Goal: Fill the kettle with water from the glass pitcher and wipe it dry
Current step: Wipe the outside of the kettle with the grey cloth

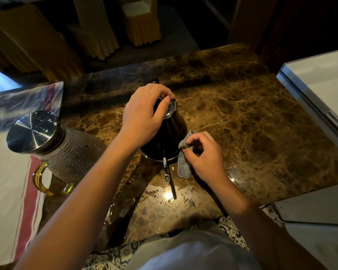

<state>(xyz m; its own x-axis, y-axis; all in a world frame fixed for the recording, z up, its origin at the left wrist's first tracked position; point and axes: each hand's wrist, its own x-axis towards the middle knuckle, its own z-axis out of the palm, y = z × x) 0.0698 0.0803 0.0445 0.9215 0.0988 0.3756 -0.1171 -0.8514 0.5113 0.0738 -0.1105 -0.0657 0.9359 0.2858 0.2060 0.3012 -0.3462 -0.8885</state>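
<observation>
A dark kettle (169,137) stands on the brown marble counter (252,123), its thin spout (166,170) pointing toward me. My left hand (144,115) rests on top of it, fingers closed around the shiny lid (171,110). My right hand (203,154) pinches a grey cloth (183,162) against the kettle's lower right side. The textured glass pitcher (70,152), with a steel lid (32,131) and an amber handle (40,179), stands to the left, apart from both hands.
A white cloth with a red stripe (10,182) lies under the pitcher at the left. Water glistens on the counter's near edge (168,195). A white surface (320,84) borders the right. Draped chairs (142,26) stand beyond the far edge.
</observation>
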